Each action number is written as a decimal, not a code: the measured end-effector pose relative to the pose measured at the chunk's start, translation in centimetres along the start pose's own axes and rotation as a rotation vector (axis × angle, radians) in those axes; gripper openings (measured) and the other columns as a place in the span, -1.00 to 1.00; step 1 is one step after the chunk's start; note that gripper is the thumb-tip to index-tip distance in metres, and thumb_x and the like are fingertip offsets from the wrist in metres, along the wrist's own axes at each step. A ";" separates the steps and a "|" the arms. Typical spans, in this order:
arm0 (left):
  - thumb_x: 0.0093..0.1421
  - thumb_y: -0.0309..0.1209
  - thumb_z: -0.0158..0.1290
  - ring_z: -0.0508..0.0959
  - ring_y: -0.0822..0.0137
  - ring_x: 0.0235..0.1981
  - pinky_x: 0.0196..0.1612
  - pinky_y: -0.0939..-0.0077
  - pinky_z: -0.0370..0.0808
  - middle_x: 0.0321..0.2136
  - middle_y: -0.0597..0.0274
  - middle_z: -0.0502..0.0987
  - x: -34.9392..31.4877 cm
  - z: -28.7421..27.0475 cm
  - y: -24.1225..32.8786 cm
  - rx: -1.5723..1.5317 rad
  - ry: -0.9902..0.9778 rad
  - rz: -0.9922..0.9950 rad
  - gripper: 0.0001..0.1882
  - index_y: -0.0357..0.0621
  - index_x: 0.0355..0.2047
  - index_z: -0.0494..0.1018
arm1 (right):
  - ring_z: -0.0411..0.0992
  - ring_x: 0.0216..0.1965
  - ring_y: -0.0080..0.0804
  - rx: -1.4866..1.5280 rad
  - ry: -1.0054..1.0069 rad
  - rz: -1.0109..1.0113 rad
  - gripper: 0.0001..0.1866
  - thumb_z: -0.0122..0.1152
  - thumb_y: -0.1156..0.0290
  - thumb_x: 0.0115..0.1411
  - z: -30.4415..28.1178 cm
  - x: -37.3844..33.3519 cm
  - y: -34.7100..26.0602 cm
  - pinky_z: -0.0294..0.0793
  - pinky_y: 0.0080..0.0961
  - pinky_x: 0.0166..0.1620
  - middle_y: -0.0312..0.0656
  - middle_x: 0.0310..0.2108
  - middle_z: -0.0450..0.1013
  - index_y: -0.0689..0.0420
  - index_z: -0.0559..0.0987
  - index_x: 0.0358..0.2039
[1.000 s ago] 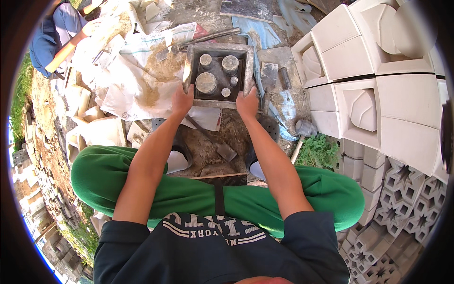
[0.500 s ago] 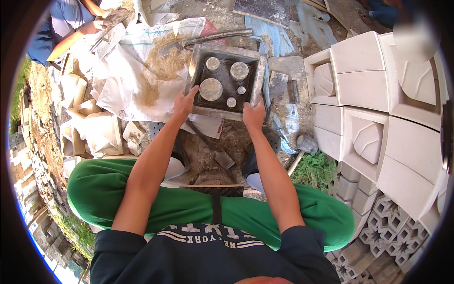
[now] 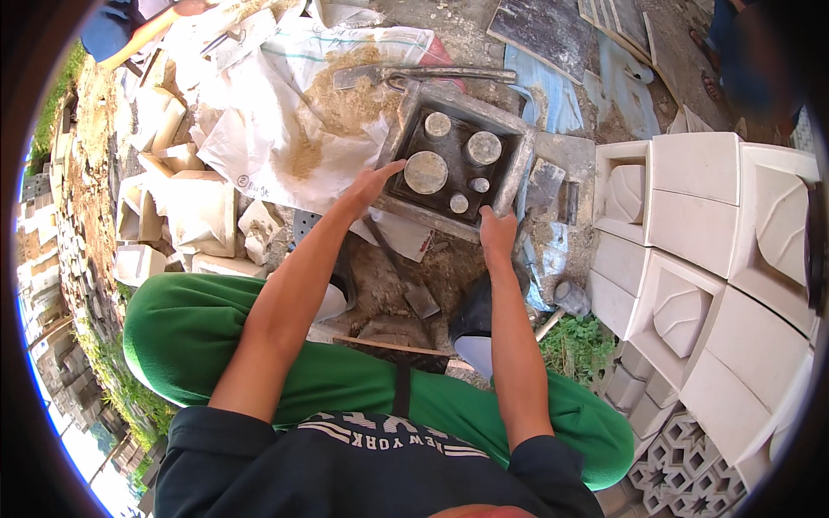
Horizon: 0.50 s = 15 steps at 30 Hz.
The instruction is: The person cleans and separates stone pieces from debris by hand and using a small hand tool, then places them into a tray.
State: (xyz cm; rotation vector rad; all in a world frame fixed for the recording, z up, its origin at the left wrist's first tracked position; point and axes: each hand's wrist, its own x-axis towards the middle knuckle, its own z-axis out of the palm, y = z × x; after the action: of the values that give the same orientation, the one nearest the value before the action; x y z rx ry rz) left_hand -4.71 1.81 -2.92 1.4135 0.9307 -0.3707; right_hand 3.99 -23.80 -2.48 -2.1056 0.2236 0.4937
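A square, cement-crusted mould (image 3: 413, 200) with several round upright plugs inside is held out in front of me. My left hand (image 3: 371, 185) grips its near left side, thumb up on the rim. At the near right corner, my right hand (image 3: 498, 233) closes on the rim the same way. Most of the fingers are hidden beneath the mould. Just beyond its far edge lies a long-handled trowel (image 3: 466, 74) on a sandy white sack (image 3: 259, 112). A small flat-bladed tool (image 3: 420, 300) rests on the dirt between my feet.
Pale moulded blocks (image 3: 695, 177) are stacked along the right, with star-patterned blocks (image 3: 691, 470) below. Broken pale blocks (image 3: 200, 220) lie left. A clear plastic cup (image 3: 572, 299) sits by green weeds (image 3: 577, 347). Another person's arm (image 3: 151, 34) shows at upper left.
The whole view has swung, so the surroundings sit further right and slightly turned. Both hands keep their grip on the mould. The other person's hands have mostly left the upper left edge.
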 end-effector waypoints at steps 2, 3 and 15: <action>0.20 0.16 -0.03 0.36 0.13 0.16 0.20 0.28 0.28 0.23 0.01 0.28 0.0 -0.3 0.0 -0.024 -0.031 0.044 -0.17 -0.26 0.25 0.23 | 0.51 -0.20 -0.16 0.021 -0.023 0.009 -0.54 0.21 0.29 0.02 0.0 0.2 -0.2 0.39 -0.36 -0.05 0.04 -0.24 0.56 0.37 0.53 -0.12; 0.20 0.21 -0.09 0.40 0.16 0.13 0.18 0.30 0.30 0.18 0.02 0.34 -1.1 0.3 1.6 -0.267 -0.132 0.017 -0.16 -0.25 0.25 0.23 | 0.50 -0.16 -0.21 -0.024 -0.057 0.066 -0.50 0.25 0.24 0.04 -0.5 0.5 -0.2 0.37 -0.39 -0.03 0.01 -0.19 0.55 0.36 0.52 -0.09; 0.26 0.26 -0.25 0.41 0.19 0.15 0.19 0.27 0.38 0.21 0.10 0.32 0.3 -0.3 2.5 -0.632 -0.330 -0.018 -0.18 -0.09 0.30 0.16 | 0.32 0.11 -0.27 0.476 -0.285 0.110 -0.14 0.41 0.26 0.04 -1.2 1.9 0.3 0.29 -0.40 0.14 -0.03 0.15 0.29 0.26 0.17 0.26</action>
State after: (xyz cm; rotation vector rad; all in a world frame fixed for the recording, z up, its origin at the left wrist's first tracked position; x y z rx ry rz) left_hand -2.81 2.60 -1.41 0.7385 0.7018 -0.2767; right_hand 5.93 -24.88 -2.92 -1.5473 0.2636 0.7214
